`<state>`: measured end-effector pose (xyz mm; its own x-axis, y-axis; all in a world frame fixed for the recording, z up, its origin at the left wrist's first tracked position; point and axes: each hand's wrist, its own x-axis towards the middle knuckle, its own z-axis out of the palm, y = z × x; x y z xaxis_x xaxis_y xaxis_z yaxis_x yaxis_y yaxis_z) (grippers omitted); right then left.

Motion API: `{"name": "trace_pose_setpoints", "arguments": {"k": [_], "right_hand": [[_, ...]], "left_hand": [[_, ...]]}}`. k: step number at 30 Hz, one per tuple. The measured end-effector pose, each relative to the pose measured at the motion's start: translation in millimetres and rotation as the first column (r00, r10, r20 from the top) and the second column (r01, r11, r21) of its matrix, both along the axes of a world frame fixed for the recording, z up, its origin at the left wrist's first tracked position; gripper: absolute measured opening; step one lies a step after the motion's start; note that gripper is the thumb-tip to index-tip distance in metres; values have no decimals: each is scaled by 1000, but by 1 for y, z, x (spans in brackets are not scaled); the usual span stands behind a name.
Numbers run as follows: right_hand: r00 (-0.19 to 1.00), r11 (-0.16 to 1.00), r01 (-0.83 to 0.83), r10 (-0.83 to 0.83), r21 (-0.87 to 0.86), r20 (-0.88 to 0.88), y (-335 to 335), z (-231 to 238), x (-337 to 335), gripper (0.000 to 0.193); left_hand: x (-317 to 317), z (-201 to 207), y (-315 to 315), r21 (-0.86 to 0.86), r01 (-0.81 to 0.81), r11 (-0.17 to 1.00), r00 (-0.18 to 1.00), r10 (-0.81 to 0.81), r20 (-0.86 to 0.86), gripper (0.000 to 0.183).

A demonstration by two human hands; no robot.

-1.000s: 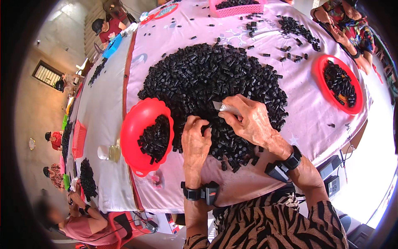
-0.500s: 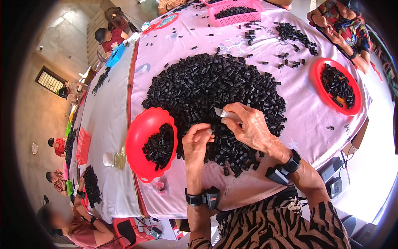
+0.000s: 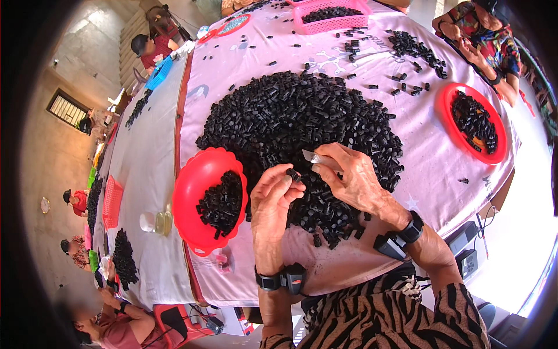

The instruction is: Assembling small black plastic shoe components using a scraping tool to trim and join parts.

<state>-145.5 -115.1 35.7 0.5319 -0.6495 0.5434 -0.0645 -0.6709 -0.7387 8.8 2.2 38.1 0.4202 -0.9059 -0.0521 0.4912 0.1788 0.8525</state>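
A big pile of black tube-shaped pieces (image 3: 285, 113) sits on the pink-covered counter (image 3: 427, 151). The left hand (image 3: 269, 199) is at the near edge of the pile, a bit to its left side. Its fingers (image 3: 274, 173) pinch one small black piece (image 3: 294, 174). The right hand (image 3: 352, 179) is over the near part of the pile, close to the left hand but not touching it. Its fingers are closed on a small flat blade (image 3: 310, 156) with a shiny wrap, and the tip pokes out to the left.

Just left of the pile I see a red bowl with a wavy rim (image 3: 187, 186), with more black pieces in it. Right of the pile is a round red dish (image 3: 446, 113) with black pieces too. Behind the pile is a pink basket (image 3: 336, 25).
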Motion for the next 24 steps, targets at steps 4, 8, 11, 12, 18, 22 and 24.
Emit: {"name": "trace_pose_setpoints", "arguments": {"k": [4, 8, 11, 12, 18, 22, 24], "right_hand": [[999, 992, -37, 37, 125, -2, 2, 4, -1, 18], [996, 980, -86, 82, 179, 28, 2, 1, 2, 18], [997, 987, -82, 81, 140, 17, 3, 2, 1, 18], [997, 991, -76, 76, 113, 2, 3, 2, 0, 18], [984, 979, -165, 171, 122, -41, 5, 2, 0, 24], [976, 962, -192, 208, 195, -61, 7, 4, 0, 23], [972, 961, -201, 219, 190, -80, 8, 4, 0, 22]], "left_hand": [[4, 0, 0, -5, -24, 1000, 996, 25, 80, 21], [1, -4, 0, -8, -111, 994, 994, 111, 23, 18], [4, -11, 1, 1, -86, 996, 992, 86, -92, 16], [5, -13, 1, -4, -51, 999, 983, 49, -177, 15], [4, -17, 2, -27, 26, 999, 952, -33, -306, 14], [5, -21, 0, -28, 25, 999, 948, -32, -315, 13], [5, -21, 1, -35, 44, 998, 939, -53, -341, 12]]}}
